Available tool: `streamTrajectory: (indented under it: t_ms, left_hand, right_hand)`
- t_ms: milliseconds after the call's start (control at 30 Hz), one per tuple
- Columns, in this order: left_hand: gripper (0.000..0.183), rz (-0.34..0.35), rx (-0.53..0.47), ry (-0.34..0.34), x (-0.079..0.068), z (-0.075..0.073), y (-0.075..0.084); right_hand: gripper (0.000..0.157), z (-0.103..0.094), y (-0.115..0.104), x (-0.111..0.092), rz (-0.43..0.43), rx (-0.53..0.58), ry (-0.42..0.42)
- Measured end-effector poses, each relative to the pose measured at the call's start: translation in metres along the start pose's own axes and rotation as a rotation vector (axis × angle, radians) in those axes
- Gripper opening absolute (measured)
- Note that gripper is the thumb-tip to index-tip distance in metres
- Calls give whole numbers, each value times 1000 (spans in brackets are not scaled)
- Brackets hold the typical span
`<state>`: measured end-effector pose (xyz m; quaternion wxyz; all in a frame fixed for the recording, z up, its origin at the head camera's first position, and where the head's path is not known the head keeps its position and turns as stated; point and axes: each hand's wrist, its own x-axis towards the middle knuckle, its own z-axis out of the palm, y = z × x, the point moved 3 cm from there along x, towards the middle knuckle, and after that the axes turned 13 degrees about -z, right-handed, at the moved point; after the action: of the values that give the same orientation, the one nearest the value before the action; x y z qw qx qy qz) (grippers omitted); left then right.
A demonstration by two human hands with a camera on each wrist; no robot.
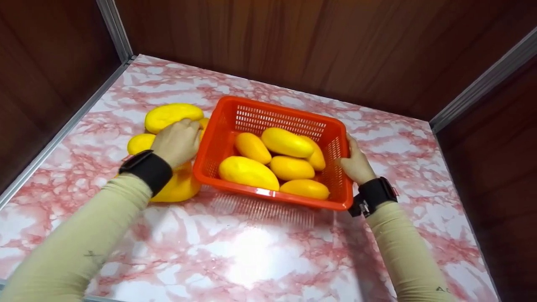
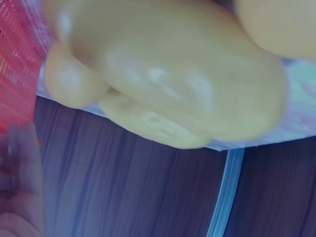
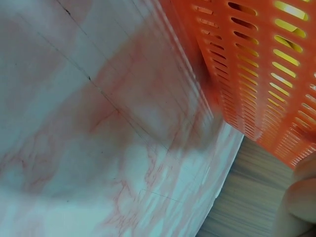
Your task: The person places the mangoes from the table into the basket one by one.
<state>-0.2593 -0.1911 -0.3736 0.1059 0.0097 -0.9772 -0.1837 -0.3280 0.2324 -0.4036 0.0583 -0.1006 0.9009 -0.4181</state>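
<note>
An orange-red plastic basket (image 1: 272,197) with slotted walls holds several yellow mangoes (image 1: 287,142). At its right side, my right hand (image 1: 357,162) grips the rim, the thumb over the inside and the fingers outside. My left hand (image 1: 178,141) holds the left side with bent fingers, its wrist above a group of loose mangoes (image 1: 174,115). Those mangoes fill much of the left wrist view, where the left fingers (image 2: 22,168) reach the basket wall (image 2: 17,74). In the right wrist view, the slotted wall (image 3: 247,74) stands close over the table, with fingers (image 3: 301,197) beside it.
The table (image 1: 251,256) has a pink and white marbled top with a bright glare in front of the basket. Dark wood-grain panels (image 1: 285,42) enclose the back and both sides, with metal strips (image 1: 115,31) at the corners.
</note>
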Motion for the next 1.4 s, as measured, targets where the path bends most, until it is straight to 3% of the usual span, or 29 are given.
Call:
streamTrajectory:
  t_ms: [267, 367, 567, 933, 1400]
  left_hand:
    - [40, 71, 163, -28, -30, -5, -24]
    - [43, 89, 192, -48, -43, -3, -30]
    - [41, 153, 205, -24, -62, 6, -36]
    - [77, 176, 238, -60, -77, 26, -40]
    - [87, 186, 236, -83, -83, 38, -43]
  right_hand:
    - [94, 4, -3, 0, -10, -3, 12]
    - [94, 4, -4, 0, -10, -1, 10]
    - [94, 3, -5, 1, -2, 14, 17]
    - [94, 3, -2, 0, -7, 14, 15]
    - [94, 0, 0, -3, 11, -1, 38]
